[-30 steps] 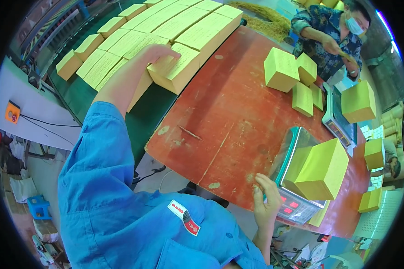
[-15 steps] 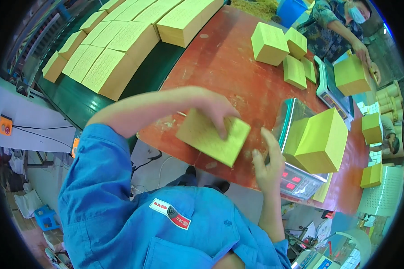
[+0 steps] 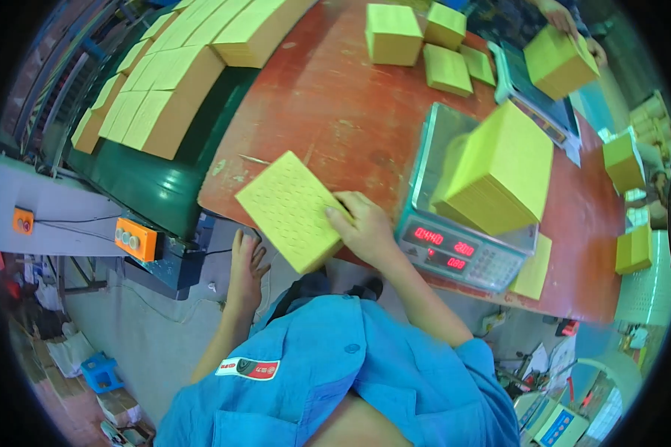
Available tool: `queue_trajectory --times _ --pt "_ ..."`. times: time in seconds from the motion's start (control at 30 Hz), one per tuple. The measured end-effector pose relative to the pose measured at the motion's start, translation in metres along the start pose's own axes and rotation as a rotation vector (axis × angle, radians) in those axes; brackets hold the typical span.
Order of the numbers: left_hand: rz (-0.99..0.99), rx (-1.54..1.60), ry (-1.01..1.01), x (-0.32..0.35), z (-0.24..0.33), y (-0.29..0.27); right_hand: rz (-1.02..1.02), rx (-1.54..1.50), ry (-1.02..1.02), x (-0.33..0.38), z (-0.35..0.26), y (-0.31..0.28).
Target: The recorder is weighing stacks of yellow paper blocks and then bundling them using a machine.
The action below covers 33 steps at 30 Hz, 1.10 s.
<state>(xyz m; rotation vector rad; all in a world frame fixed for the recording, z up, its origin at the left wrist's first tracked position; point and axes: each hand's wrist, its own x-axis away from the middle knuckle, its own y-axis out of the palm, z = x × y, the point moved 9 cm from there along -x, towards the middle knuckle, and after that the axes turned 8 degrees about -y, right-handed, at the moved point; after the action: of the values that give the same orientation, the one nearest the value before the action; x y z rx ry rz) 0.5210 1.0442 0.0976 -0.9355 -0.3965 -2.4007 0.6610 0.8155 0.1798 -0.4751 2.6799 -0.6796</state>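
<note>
My right hand (image 3: 367,229) grips the right-hand corner of a stack of yellow paper (image 3: 287,208), thumb on top and fingers along the side. The stack has a dimpled top face and is held tilted over the table's near edge. Just left of its lower edge, my left hand (image 3: 247,267) is open with fingers apart, holding nothing; it looks separate from the stack. To the right, a digital scale (image 3: 466,257) with lit red digits carries a taller stack of yellow paper (image 3: 503,167), set at an angle on the pan.
Rows of yellow stacks (image 3: 164,74) lie on a green conveyor (image 3: 156,175) at the left. More stacks (image 3: 394,36) stand at the table's (image 3: 320,97) far side. A co-worker's hands (image 3: 559,18) hold a stack on a second scale (image 3: 533,82). An orange button box (image 3: 136,239) is near the conveyor's end.
The paper stack has passed from my left hand to my right, and its dimpled face now shows. My left hand has let go and drawn back toward me. The view has shifted.
</note>
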Motion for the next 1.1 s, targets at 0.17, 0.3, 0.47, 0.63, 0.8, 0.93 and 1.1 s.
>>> queue_trajectory --times 0.17,0.3,0.47,0.63,0.8,0.93,1.1 --pt "-0.403 0.325 0.114 0.017 0.004 0.070 -0.043 -0.024 0.029 0.011 0.002 0.011" --pt "-0.389 0.380 0.074 0.034 0.001 0.069 0.007 -0.075 0.007 0.020 0.007 0.003" --pt "-0.334 0.307 0.067 0.053 -0.010 0.068 -0.069 -0.113 0.051 0.039 0.008 -0.001" --pt "-0.295 0.190 0.038 0.054 -0.020 0.070 -0.033 -0.111 0.011 0.053 0.007 -0.005" --pt "-0.374 0.296 0.073 0.041 -0.023 0.064 -0.018 -0.235 0.035 0.052 0.011 -0.001" --pt "-0.396 0.329 0.074 0.027 -0.028 0.056 0.014 -0.425 0.165 0.045 0.032 -0.006" --pt "-0.442 0.402 0.025 0.043 -0.008 0.064 0.104 -0.221 0.049 0.058 0.032 -0.019"
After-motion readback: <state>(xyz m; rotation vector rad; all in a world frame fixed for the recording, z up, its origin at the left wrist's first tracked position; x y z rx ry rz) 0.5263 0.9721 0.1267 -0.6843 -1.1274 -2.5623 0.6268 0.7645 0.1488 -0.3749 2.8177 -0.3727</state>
